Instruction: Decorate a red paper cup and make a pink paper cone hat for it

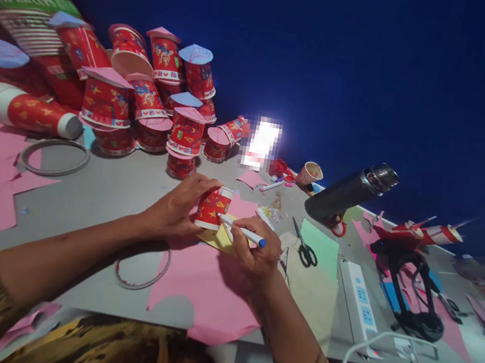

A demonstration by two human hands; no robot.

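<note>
My left hand [184,203] is closed around the side of a red patterned paper cup [214,205], which stands with its white rim downward. In my right hand [258,245] is a white marker [241,231] with a blue end. The marker's tip meets or nearly meets the cup's lower right side; I cannot tell exactly. Beneath the hands lie a yellow piece of paper [225,242] and a cut pink sheet [205,290]. A grey ring [140,285] rests on the table below my left wrist.
Several red cups with paper tops [187,129] stand stacked at the back left, near a nested row of cups [33,111]. Black-handled scissors [306,254], a dark flask [343,192], a power strip [358,303] and a black stand [418,298] are on the right.
</note>
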